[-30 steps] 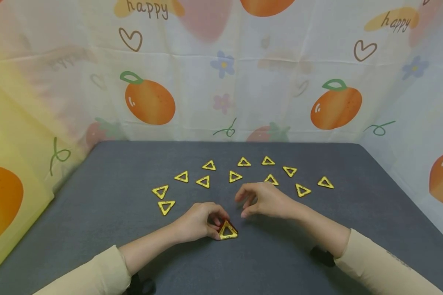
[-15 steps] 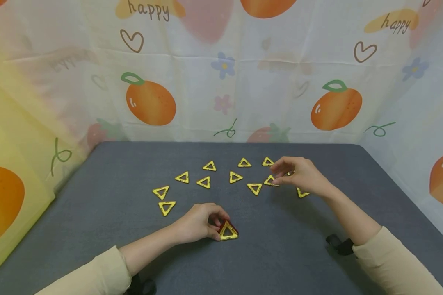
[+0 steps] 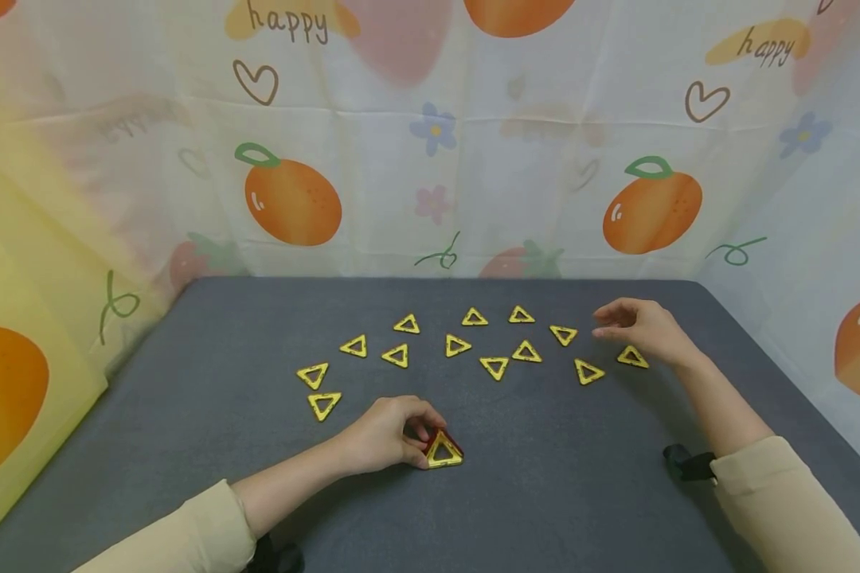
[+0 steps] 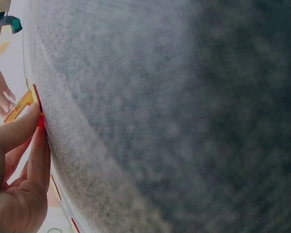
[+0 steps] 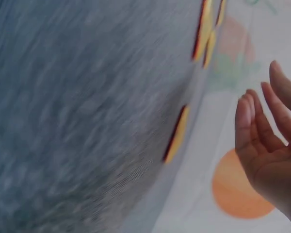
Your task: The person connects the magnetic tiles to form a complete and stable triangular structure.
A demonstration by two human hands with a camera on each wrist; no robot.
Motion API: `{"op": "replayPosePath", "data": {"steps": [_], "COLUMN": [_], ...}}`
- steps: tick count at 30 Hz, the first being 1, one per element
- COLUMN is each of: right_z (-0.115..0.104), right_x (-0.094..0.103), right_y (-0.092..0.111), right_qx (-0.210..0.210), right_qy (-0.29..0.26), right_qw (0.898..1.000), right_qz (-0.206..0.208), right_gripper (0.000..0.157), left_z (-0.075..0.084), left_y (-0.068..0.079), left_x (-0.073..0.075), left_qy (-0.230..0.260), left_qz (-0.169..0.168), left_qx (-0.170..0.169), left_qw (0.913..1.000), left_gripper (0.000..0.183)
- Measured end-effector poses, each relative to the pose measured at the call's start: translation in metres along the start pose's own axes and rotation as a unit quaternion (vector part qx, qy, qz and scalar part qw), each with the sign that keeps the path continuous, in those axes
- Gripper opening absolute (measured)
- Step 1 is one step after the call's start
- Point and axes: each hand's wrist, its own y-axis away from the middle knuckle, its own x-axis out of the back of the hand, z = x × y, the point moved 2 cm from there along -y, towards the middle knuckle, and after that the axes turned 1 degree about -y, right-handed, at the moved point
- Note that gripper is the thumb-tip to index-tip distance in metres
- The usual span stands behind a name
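Note:
My left hand (image 3: 387, 434) pinches upright triangular magnetic tiles (image 3: 444, 461) at the near middle of the table, thumb on one side and fingers behind. Their front face is a yellow open frame, with red edges showing behind it. In the left wrist view, thumb and fingertips meet on the yellow and red tile (image 4: 19, 107) close to the tabletop. My right hand (image 3: 648, 328) hovers at the right with fingers loosely bent and nothing in them. Just below it in the head view lies a yellow triangular tile (image 3: 632, 364). The right wrist view shows that hand's fingers (image 5: 257, 131) apart from the thumb.
Several more yellow triangular tiles lie flat in a loose arc across the dark grey table (image 3: 530, 493), among them a left one (image 3: 324, 395) and a right one (image 3: 588, 380). A fruit-printed curtain (image 3: 473, 175) stands behind the table and along both sides.
My right hand has moved right and away from me, from beside the held tiles across the flat ones to the far-right tile. The left hand has stayed put on its tiles.

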Motion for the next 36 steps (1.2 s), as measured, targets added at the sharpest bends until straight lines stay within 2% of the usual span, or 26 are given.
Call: {"op": "replayPosePath", "data": {"steps": [9, 18, 36], "right_z": [0.046, 0.073, 0.072], "right_x": [0.009, 0.016, 0.015], "right_y": [0.000, 0.004, 0.001], "right_qx": [-0.056, -0.065, -0.062], "right_qy": [0.028, 0.031, 0.023], "right_qw": [0.997, 0.996, 0.995], "right_qz": [-0.044, -0.057, -0.080], "right_gripper": [0.064, 0.063, 0.061], "left_z": [0.000, -0.001, -0.002], "left_y": [0.002, 0.001, 0.000], "left_x": [0.000, -0.001, -0.001], "left_qy": [0.009, 0.006, 0.001], "left_qz": [0.002, 0.002, 0.002], "left_qx": [0.002, 0.003, 0.003], "left_qw": [1.0000, 1.0000, 1.0000], "left_gripper": [0.042, 0.042, 0.043]}}
